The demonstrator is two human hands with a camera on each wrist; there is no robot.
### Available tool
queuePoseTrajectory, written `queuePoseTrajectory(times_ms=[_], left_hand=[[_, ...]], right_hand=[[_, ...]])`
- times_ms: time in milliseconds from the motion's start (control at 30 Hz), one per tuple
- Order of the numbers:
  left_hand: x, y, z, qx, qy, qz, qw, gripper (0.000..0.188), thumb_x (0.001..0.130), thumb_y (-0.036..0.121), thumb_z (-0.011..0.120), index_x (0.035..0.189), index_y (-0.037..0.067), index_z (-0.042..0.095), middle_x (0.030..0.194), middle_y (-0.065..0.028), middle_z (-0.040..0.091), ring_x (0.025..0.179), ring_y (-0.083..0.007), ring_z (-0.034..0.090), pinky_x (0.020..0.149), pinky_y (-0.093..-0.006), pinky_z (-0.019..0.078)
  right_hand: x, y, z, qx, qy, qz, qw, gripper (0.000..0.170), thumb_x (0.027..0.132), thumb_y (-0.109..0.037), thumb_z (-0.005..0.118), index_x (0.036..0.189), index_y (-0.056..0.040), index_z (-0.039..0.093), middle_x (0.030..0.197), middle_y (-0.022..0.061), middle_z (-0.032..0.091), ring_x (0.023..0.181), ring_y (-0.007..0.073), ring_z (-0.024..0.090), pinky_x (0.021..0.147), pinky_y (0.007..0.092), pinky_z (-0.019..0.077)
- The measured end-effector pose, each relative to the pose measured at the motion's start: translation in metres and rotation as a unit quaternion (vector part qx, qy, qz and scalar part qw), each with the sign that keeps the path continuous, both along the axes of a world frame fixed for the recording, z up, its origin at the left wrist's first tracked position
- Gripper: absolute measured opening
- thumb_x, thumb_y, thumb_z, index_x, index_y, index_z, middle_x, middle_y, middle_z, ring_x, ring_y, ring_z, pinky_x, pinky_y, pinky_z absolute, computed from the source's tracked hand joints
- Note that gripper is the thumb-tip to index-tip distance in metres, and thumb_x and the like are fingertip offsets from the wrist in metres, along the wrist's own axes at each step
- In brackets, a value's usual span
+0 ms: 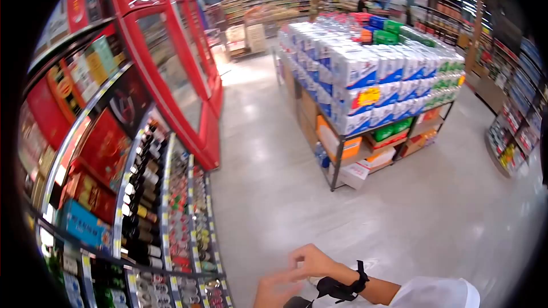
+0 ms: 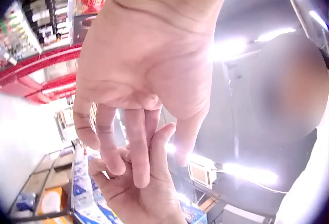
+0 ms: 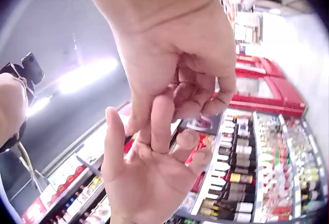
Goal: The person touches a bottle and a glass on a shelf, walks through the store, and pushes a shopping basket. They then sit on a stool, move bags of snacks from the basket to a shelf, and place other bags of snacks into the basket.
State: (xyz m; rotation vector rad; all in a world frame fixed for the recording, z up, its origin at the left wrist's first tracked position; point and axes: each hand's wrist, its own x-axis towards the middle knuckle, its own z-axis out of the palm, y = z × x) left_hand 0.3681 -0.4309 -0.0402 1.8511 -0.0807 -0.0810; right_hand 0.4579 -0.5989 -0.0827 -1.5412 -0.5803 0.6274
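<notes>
One left hand [image 3: 146, 183], right hand [image 3: 177, 44] touching it, fingers curled round left fingers [image 3: 162, 123]

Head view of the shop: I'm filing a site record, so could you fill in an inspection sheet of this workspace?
Surface: floor grey, glossy, with light reflections.
Job's things: nothing seen in either hand.
Clutter: white carton juts from the display's lower shelf.
Grippers: left hand open, fingers extended; right hand has curled fingers touching the left; black strap on the right wrist.
Cables: thin pale line near the ceiling lights; cannot tell whether it is one.
Surroundings: red coolers, dark bottles, stacked white-and-blue packs.
</notes>
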Motion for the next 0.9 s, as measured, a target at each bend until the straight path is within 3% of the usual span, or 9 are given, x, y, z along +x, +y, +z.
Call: queuePoseTrajectory(times_ms=[33,100,233,300,500,633,833,900], left_hand=[[0.015,-0.01,0.0,-0.001,0.001,-0.018,1.0,0.02,0.074,0.01,0.079,0.092,0.001,0.074,0.085,-0.008,0.073,0.078,-0.0151,0.068,0.072,-0.0271,0.0504],[0.038,-0.025,0.003,0.043,0.025,-0.072,0.996,0.021,0.075,0.011,0.079,0.092,0.0,0.073,0.084,-0.0087,0.073,0.079,-0.0115,0.067,0.073,-0.0265,0.0504],[0.079,-0.031,0.006,0.031,0.014,-0.12,0.992,0.019,0.076,0.008,0.078,0.095,0.003,0.076,0.083,-0.0088,0.073,0.077,-0.0135,0.068,0.072,-0.0267,0.0511],[0.099,-0.024,0.005,0.013,0.022,-0.142,0.989,0.018,0.077,0.006,0.078,0.095,0.004,0.076,0.083,-0.0081,0.073,0.078,-0.0137,0.069,0.072,-0.0267,0.0513],[0.148,0.03,0.005,-0.007,-0.026,-0.166,0.986,0.019,0.078,0.001,0.074,0.097,0.002,0.076,0.089,-0.0098,0.074,0.08,-0.0146,0.069,0.076,-0.0267,0.0514],[0.174,0.084,0.021,-0.072,-0.045,-0.144,0.986,0.022,0.079,-0.001,0.073,0.101,-0.003,0.073,0.095,-0.012,0.075,0.084,-0.0144,0.068,0.081,-0.0276,0.0503],[0.202,0.159,0.01,-0.126,0.007,-0.096,0.987,0.026,0.08,0.002,0.072,0.106,-0.002,0.072,0.096,-0.0103,0.075,0.085,-0.0125,0.067,0.08,-0.0292,0.05],[0.215,0.18,0.003,-0.101,0.004,-0.098,0.99,0.026,0.08,0.004,0.073,0.106,-0.001,0.073,0.097,-0.0097,0.075,0.085,-0.0124,0.066,0.078,-0.0291,0.0498]], right_hand=[[0.004,-0.017,0.008,-0.001,0.001,-0.018,1.0,0.026,0.076,-0.021,0.084,0.071,-0.0031,0.065,0.067,0.0021,0.066,0.063,0.0066,0.058,0.055,0.0213,0.044],[0.01,-0.04,0.016,0.063,0.112,-0.053,0.99,0.023,0.077,-0.019,0.082,0.077,-0.0009,0.068,0.072,0.0029,0.068,0.067,0.0069,0.06,0.06,0.0227,0.0474],[0.031,-0.055,0.001,0.061,0.062,-0.081,0.993,0.019,0.081,-0.017,0.079,0.086,0.0005,0.071,0.078,0.0043,0.07,0.074,0.0079,0.062,0.07,0.0252,0.0502],[0.041,-0.051,-0.005,0.122,0.06,-0.084,0.987,0.018,0.083,-0.014,0.076,0.092,0.0007,0.072,0.083,0.0054,0.072,0.079,0.0097,0.063,0.078,0.0272,0.0499],[0.091,-0.011,0.009,0.121,0.013,-0.067,0.99,0.021,0.085,-0.01,0.073,0.103,0.0005,0.072,0.089,0.0087,0.073,0.083,0.0132,0.065,0.083,0.0284,0.0499],[0.132,0.043,0.036,0.125,0.03,-0.021,0.991,0.023,0.086,-0.01,0.072,0.106,0.0001,0.072,0.089,0.0092,0.073,0.084,0.0138,0.065,0.083,0.0293,0.0505],[0.176,0.124,0.042,0.104,0.0,-0.025,0.994,0.018,0.085,-0.012,0.074,0.098,-0.0001,0.074,0.083,0.0059,0.073,0.077,0.012,0.065,0.077,0.0267,0.0514],[0.187,0.142,0.041,0.057,-0.028,-0.05,0.997,0.02,0.081,-0.021,0.078,0.085,-0.0018,0.073,0.073,0.003,0.069,0.067,0.0087,0.06,0.064,0.0247,0.0483]])
